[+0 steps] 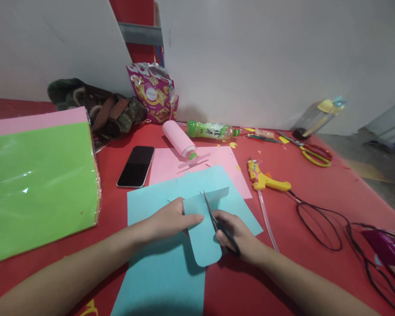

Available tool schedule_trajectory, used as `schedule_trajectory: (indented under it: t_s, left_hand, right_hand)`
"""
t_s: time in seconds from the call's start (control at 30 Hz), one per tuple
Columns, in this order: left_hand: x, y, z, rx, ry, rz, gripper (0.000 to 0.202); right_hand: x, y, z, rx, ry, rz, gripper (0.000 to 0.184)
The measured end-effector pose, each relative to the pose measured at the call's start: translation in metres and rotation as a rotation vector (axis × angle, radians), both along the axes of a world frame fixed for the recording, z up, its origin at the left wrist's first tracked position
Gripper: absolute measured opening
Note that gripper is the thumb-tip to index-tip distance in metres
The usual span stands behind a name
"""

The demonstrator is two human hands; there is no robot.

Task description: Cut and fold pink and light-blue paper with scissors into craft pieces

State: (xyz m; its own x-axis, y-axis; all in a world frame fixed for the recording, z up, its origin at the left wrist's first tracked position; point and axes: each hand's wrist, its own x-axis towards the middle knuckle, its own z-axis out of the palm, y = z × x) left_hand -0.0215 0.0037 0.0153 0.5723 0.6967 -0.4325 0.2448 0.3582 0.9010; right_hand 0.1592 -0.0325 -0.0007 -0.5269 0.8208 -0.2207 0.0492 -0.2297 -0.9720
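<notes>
My left hand [171, 218] pinches a small light-blue paper piece [202, 237] with rounded lower corners, thumb on top of its left edge. My right hand [237, 235] grips black-handled scissors [217, 221], whose blades point away from me and cut into the top of that piece. Both hands hover over larger light-blue sheets [161, 272] lying on the red table [283, 272]. A pink sheet [171, 164] lies just beyond them.
A wrapped stack of green and pink paper [41, 184] sits at the left. A phone [136, 166], pink glue bottle [179, 139] and green drink bottle [212, 130] lie beyond. A yellow glue gun [266, 179] with black cord [329, 224], yellow scissors [312, 153] are at the right.
</notes>
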Motion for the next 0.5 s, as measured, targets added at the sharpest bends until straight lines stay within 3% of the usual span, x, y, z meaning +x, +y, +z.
schedule_trajectory:
  t_s: [0.5]
  left_hand:
    - [0.0008,0.0011,-0.0034,0.017,0.02,0.006,0.018]
  right_hand:
    - [-0.0034,0.0019,0.0052,-0.027,-0.123,-0.048,0.049]
